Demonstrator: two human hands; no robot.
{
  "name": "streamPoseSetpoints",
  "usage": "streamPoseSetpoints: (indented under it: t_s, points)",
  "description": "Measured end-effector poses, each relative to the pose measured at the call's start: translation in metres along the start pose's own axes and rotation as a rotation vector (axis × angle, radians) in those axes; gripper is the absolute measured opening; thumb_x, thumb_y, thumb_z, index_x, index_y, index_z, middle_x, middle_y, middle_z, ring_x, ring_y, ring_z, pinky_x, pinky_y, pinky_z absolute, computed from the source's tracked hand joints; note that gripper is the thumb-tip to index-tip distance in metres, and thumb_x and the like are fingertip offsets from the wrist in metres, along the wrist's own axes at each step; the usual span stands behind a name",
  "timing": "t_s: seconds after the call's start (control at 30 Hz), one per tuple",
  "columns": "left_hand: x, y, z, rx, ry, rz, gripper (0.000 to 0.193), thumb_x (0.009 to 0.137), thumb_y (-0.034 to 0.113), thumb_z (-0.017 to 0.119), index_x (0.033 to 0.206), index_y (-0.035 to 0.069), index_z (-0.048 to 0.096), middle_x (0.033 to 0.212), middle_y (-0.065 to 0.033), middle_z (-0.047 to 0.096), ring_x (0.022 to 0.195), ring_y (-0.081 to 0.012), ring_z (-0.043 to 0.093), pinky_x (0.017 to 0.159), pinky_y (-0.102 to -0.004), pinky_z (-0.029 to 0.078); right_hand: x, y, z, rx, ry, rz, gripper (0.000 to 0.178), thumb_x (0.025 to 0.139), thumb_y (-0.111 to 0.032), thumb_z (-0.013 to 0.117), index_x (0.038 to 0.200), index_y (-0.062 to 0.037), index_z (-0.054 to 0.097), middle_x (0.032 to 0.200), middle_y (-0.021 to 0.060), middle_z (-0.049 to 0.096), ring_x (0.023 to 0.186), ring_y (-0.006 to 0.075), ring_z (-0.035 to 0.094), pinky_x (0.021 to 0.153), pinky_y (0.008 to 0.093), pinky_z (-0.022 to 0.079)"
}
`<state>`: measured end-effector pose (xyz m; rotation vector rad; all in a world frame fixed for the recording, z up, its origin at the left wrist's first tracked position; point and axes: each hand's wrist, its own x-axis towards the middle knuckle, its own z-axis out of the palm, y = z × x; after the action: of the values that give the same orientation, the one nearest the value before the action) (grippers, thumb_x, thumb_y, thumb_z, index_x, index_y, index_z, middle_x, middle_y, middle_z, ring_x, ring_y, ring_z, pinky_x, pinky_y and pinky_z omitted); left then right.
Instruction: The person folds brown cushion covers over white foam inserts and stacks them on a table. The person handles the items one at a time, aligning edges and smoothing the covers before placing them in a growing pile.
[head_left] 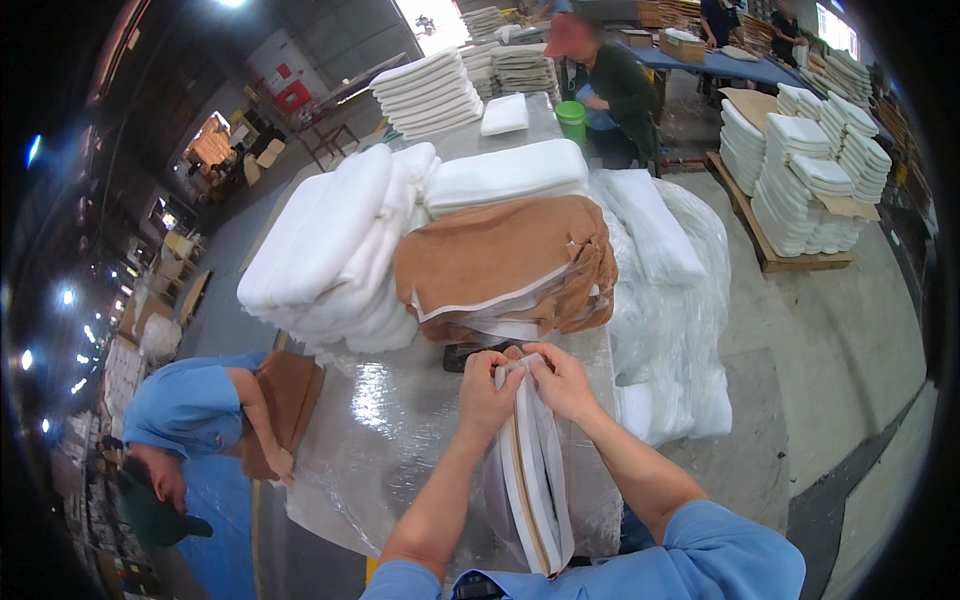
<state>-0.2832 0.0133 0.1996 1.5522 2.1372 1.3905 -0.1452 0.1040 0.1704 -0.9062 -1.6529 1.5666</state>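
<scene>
Just in front of my body, a cushion cover with pale grey-white fabric and a long tan zipper strip hangs down toward me. My left hand pinches its upper end on one side. On the other side my right hand grips the same end, thumbs close together. A small bit of brown fabric shows between the fingertips. Directly beyond my hands lies a pile of brown fabric covers with white edging. A dark flat object is partly hidden beneath the pile's near edge.
White padding stacks and a folded white pad stand behind the covers on the plastic-covered table. Plastic-wrapped white padding borders the right side. At left, a co-worker handles a brown cushion; another person is beyond.
</scene>
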Motion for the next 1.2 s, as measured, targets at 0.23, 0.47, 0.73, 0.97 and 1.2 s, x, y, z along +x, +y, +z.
streamPoseSetpoints:
  t_s: [0.23, 0.47, 0.73, 0.97, 1.2]
  points:
    - [-0.001, 0.002, 0.003, 0.167, 0.073, -0.039, 0.018, 0.094, 0.016, 0.076, 0.1, 0.002, 0.066, 0.099, -0.0165, 0.065, 0.087, -0.0355, 0.064, 0.078, -0.0441, 0.051, 0.051, 0.022, 0.008, 0.326, -0.144, 0.029, 0.036, 0.112, -0.026, 0.052, 0.122, 0.0025, 0.072, 0.106, 0.0066, 0.074, 0.096, 0.0152, 0.066, 0.091, 0.0306, 0.053]
    - [-0.009, -0.001, 0.0, 0.085, 0.104, -0.068, 0.011, 0.098, 0.012, 0.068, 0.101, 0.002, 0.063, 0.103, -0.0183, 0.063, 0.093, -0.0397, 0.064, 0.081, -0.0482, 0.051, 0.077, 0.035, 0.042, 0.485, -0.392, 0.064, 0.043, 0.113, -0.037, 0.05, 0.11, -0.0001, 0.073, 0.089, 0.0059, 0.072, 0.082, 0.0121, 0.066, 0.078, 0.0272, 0.052]
    - [-0.043, -0.002, -0.029, -0.055, 0.122, -0.267, 0.011, 0.104, 0.012, 0.062, 0.103, 0.001, 0.06, 0.106, -0.0144, 0.064, 0.092, -0.0282, 0.064, 0.083, -0.0395, 0.052, 0.081, 0.051, 0.064, 0.421, -0.29, 0.113, 0.042, 0.111, -0.039, 0.054, 0.104, -0.0036, 0.075, 0.081, 0.0067, 0.072, 0.071, 0.012, 0.066, 0.068, 0.026, 0.051]
    - [-0.136, 0.0, -0.107, -0.479, 0.486, -0.574, 0.009, 0.107, 0.012, 0.062, 0.106, 0.003, 0.063, 0.092, -0.0042, 0.069, 0.087, -0.0117, 0.067, 0.083, -0.0272, 0.054, 0.079, 0.048, 0.037, 0.203, -0.218, 0.01, 0.043, 0.106, -0.04, 0.057, 0.11, -0.0008, 0.074, 0.081, 0.0046, 0.071, 0.072, 0.0119, 0.065, 0.067, 0.0275, 0.051]
    - [-0.344, -0.066, -0.159, -0.163, 1.112, -0.936, 0.009, 0.101, 0.011, 0.067, 0.102, 0.002, 0.07, 0.084, -0.0044, 0.07, 0.074, -0.0119, 0.067, 0.065, -0.0292, 0.056, 0.073, 0.042, 0.045, 0.538, -0.228, 0.221, 0.04, 0.11, -0.034, 0.051, 0.113, 0.0026, 0.066, 0.08, 0.009, 0.067, 0.075, 0.0164, 0.065, 0.069, 0.0297, 0.054]
